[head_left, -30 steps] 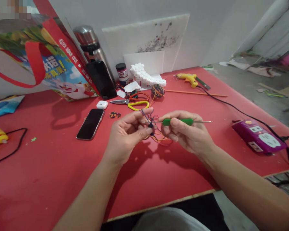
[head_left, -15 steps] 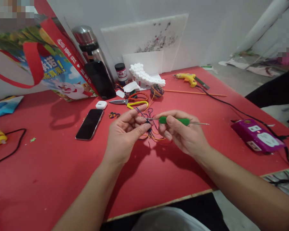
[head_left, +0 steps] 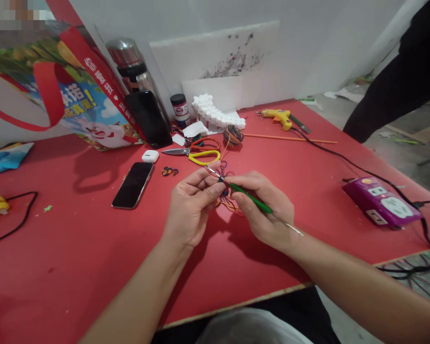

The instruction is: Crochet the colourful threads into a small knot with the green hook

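My right hand [head_left: 267,208] is closed round the green handle of a crochet hook [head_left: 252,198], whose metal shaft slants up to the left. Pinched in my left hand [head_left: 195,200] is a small dark piece of yarn work [head_left: 222,184]; the hook's shaft crosses it at my left fingertips. Loose orange and purple strands [head_left: 231,203] hang below and behind my fingers. From the multicoloured yarn ball [head_left: 233,136] a strand runs down toward my hands. Fingers hide much of the yarn piece.
Scissors [head_left: 200,155] lie just beyond my hands. Left are a phone [head_left: 133,185], a white earphone case [head_left: 150,156] and a small yarn piece [head_left: 169,171]. A glue gun [head_left: 277,117] and purple power socket [head_left: 383,201] sit right, with cables. A person's dark-clothed leg [head_left: 387,91] stands beyond.
The crochet hook has tilted from nearly level to slanting, its left tip higher. My right hand has turned and moved closer to my left. The other person's leg reaches further into view.
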`<state>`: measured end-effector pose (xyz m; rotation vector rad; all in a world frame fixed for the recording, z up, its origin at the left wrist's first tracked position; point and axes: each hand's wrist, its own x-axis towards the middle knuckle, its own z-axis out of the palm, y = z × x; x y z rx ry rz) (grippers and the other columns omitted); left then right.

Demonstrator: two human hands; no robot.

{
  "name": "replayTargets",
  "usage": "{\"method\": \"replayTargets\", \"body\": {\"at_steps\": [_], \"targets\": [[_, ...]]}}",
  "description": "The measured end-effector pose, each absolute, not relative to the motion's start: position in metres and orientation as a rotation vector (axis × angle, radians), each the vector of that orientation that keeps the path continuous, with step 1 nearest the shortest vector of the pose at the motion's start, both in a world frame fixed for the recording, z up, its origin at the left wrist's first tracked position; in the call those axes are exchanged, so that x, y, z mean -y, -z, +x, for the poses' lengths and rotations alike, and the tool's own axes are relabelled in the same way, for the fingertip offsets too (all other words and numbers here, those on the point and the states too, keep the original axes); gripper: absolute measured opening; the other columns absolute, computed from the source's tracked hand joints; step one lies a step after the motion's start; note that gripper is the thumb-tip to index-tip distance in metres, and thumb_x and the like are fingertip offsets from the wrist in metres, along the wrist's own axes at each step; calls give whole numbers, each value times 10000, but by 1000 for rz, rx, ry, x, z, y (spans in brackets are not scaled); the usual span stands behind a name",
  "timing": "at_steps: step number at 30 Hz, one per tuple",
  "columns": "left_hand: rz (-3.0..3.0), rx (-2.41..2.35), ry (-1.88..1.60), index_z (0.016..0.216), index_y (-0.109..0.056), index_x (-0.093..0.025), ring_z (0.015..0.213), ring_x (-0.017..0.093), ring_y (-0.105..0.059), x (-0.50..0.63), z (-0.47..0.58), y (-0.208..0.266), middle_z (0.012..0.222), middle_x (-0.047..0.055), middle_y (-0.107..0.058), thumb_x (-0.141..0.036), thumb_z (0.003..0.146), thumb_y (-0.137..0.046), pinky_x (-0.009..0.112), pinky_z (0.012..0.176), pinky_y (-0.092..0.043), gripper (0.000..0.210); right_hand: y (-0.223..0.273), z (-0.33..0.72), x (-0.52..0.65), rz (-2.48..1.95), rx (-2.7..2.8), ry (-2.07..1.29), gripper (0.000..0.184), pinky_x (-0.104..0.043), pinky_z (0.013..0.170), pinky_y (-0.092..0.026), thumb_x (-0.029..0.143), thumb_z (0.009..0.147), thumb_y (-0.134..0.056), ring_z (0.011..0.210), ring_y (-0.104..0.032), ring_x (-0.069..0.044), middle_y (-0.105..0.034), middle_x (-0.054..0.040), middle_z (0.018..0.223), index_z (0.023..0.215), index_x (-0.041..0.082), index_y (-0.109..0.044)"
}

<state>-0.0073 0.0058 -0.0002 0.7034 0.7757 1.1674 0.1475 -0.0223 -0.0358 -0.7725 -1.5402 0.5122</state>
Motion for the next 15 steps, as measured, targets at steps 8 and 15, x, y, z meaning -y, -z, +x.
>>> {"method": "replayTargets", "body": {"at_steps": [8, 15], "targets": [[783, -702, -1020, 1040, -892, -150, 668, 79, -695, -17, -33, -7, 705, 0, -717, -121, 632, -1013, 136, 660, -570, 427, 20, 166, 16, -730, 1495, -767, 128, -325, 635, -544, 266, 1007, -755, 642, -629, -167, -751, -44, 812, 1090, 247, -851], [811, -624, -941, 1082, -887, -123, 643, 90, -683, -19, -40, -11, 702, 4, -684, -131, 661, -993, 144, 600, -556, 434, 13, 178, 12, -752, 1495, -826, 128, -350, 626, -549, 332, 949, -814, 624, -631, -180, -747, -49, 743, 990, 233, -884]]}}
